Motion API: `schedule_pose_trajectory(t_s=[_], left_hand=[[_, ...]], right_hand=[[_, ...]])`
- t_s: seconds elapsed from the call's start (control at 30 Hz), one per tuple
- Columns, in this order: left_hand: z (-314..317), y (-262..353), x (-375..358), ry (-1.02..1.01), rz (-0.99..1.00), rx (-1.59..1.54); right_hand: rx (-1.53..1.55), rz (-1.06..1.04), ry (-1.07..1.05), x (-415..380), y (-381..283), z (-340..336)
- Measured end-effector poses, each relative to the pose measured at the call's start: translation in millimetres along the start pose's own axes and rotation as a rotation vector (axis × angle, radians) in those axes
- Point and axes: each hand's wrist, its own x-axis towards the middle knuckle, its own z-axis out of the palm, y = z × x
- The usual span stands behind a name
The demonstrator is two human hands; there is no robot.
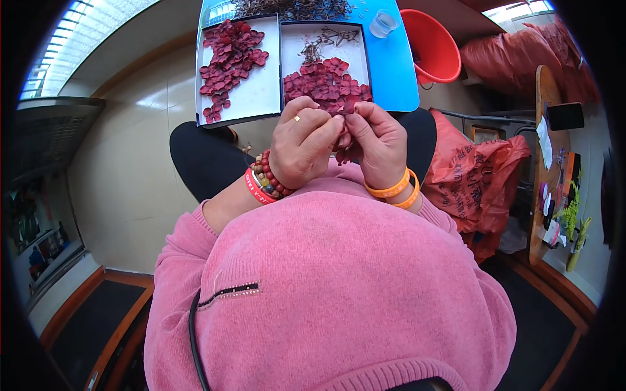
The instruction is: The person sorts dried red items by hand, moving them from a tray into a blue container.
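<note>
My left hand (301, 144) and my right hand (379, 144) are close together above my lap, fingers pinched on dark red petals (345, 140) between them. Just beyond is a shallow white box (326, 32) with a heap of dark red flowers (326, 81) and thin brown stems (319, 45). Beside it on the left, a second white box section (257, 91) holds more dark red flowers (228, 58). My fingertips partly hide what they grip.
The boxes stand on a blue table (398, 72) with a clear plastic cup (383, 24) and a pile of dark stems (293, 8). A red bucket (433, 49) stands to the right, near red plastic bags (473, 176) and a wooden table (541, 195).
</note>
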Motion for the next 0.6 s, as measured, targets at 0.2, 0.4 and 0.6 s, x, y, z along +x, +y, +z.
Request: schedule_pose_trajectory(t_s=[0.2, 0.4, 0.6], left_hand=[[0.1, 1.0, 2.6, -0.051, 0.056, 0.122], [2.5, 1.6, 3.0, -0.094, 0.059, 0.160], [4.6, 6.4, 4.2, 0.026, -0.426, -0.195]], right_hand=[[0.008, 0.027, 0.021, 3.4, 4.9, -3.9], [0.019, 0.072, 0.029, 6.1, 8.0, -9.6], [0.003, 0.096, 0.028, 3.6, 7.6, -6.3]])
